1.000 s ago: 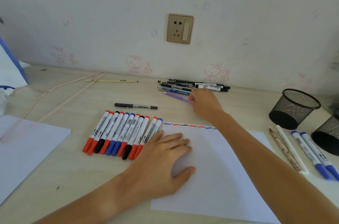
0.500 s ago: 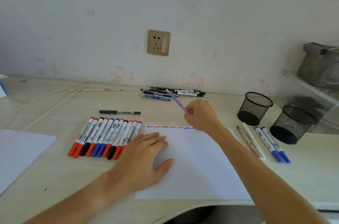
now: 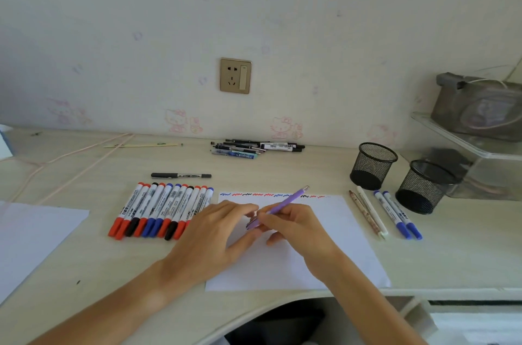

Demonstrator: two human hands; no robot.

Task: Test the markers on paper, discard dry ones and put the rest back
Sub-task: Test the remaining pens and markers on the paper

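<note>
Purple pen [image 3: 285,203] sits in the right hand [image 3: 296,227], grip pinching its barrel, pen tilted w/ metal end pointing up and away toward the wall. Left hand [image 3: 217,234] is right beside it over the white paper [image 3: 333,254]; its fingertips [image 3: 251,210] meet the pen's near end, but whether they pinch it or just touch, can't tell. Both hands hover approx. mid-sheet.

Paper's far edge carries a row of short squiggles [image 3: 271,195] in blue, red and black. Left of the sheet, on the pale wood bench [image 3: 84,254], a tight row of markers [image 3: 162,209] w/ red, black and blue caps lies side by side, caps toward the person. A single black marker [image 3: 180,175] lies crosswise just beyond that row. Further back near the wall, a loose pile of pens [image 3: 254,146].

Right of the paper: two slim pens [image 3: 367,213] and two blue-capped markers [image 3: 398,214] lying parallel, next to two black mesh cups [image 3: 372,165]. A second white sheet [image 3: 34,237] lies at the far left.
</note>
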